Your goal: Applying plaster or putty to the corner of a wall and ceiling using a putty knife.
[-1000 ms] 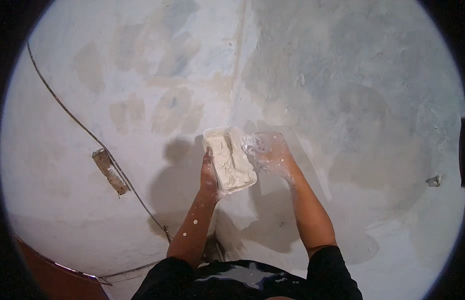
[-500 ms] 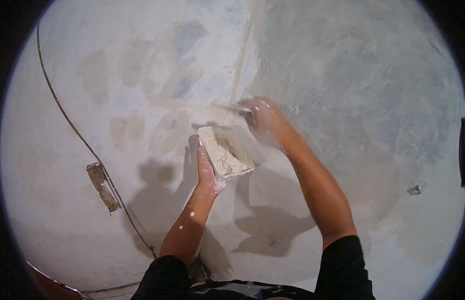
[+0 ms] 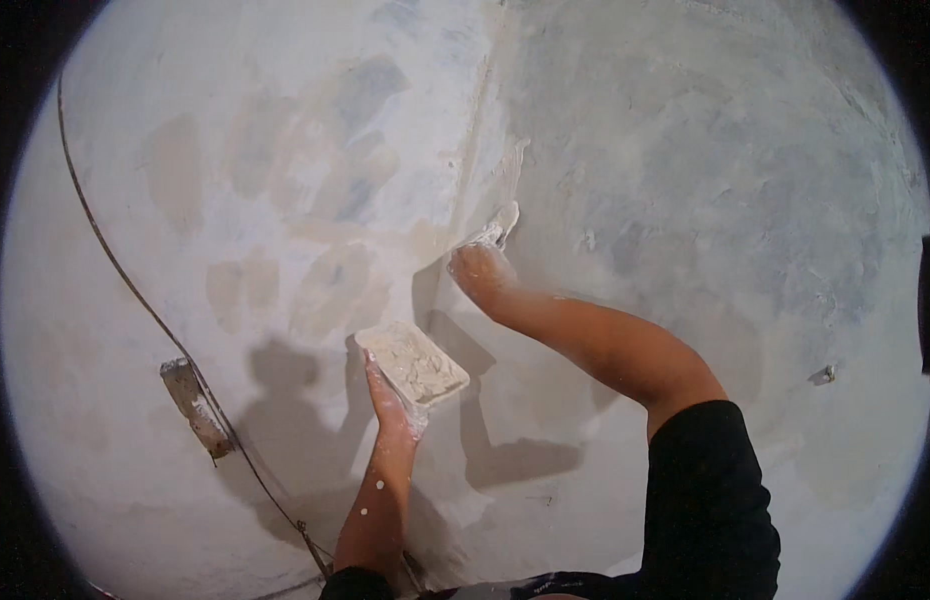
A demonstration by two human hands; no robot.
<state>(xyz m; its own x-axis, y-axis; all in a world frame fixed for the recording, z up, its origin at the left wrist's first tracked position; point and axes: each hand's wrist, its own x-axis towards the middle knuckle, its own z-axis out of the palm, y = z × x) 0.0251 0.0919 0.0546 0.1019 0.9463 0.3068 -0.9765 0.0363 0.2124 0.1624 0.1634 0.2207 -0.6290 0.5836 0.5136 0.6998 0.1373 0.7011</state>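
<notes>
One tub [image 3: 447,394], pale, rectangular, round-cornered, tilted in your left hand [image 3: 389,402], low and left of centre in view; thumb along its side, the other fingers mostly hidden underneath. Contents: off-white putty [image 3: 417,366], thick, ridged, unevenly scooped. One blade [image 3: 506,220], putty-coated, in your right hand [image 3: 480,274], its fingers curled tight about the tool, handle hidden. Edges: tub rim, apart from your right hand; a seam [image 3: 472,140] in the wall [image 3: 625,420], white meeting grey, just above the blade. Open room: wide stretches of wall right of your right arm. Left side: one cable [image 3: 135,290] and one box [image 3: 196,408], well apart from the tub. Changes since half a second ago: right hand turned, its blade swung from leftward to upward; a fresh smear [image 3: 516,165] shows beside the seam; tub lower in view.
</notes>
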